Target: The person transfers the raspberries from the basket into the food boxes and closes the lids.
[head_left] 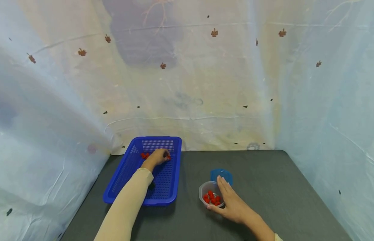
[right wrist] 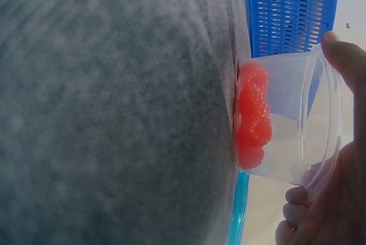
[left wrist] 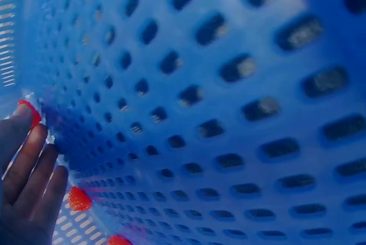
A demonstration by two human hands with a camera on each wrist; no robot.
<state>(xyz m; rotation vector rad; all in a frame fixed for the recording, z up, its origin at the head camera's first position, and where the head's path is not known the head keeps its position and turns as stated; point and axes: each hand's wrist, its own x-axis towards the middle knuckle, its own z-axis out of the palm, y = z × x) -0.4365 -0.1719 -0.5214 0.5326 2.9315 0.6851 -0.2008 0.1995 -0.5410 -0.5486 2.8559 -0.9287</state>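
Two places at once: picking on the left, steadying on the right

Head view. My left hand (head_left: 157, 158) was down inside the blue basket (head_left: 177, 167), toward its far end, with a small red berry (head_left: 169, 157) at the fingertips. Other loose berries (head_left: 144, 155) lay in the basket just beside that hand. Nearer me, partly hidden by my sleeve, sat something dark (head_left: 151, 186); I could not tell what. My right hand (head_left: 232, 205) was at the clear tub (head_left: 206, 187), which stood on the grey table (head_left: 265, 187) with several red berries (head_left: 213, 200) in it. Just beyond the tub lay a blue lid (head_left: 221, 173), off.

Left wrist view. Thumb and forefinger pinched the one berry close to the perforated basket wall. The other fingers were extended, holding nothing. Two more berries showed below them, bumpy like raspberries.

Right wrist view. I had the tub by its rim, thumb on one side and fingers bent round the other. Berries rested in the bottom, well below the rim, with plenty of room above.

My reading: this was the transfer step, partway along, with the pick just made or nearly so. Next called for lifting the berry clear of the basket side, carrying it across and releasing it over the tub's mouth, the right hand keeping the tub steady.
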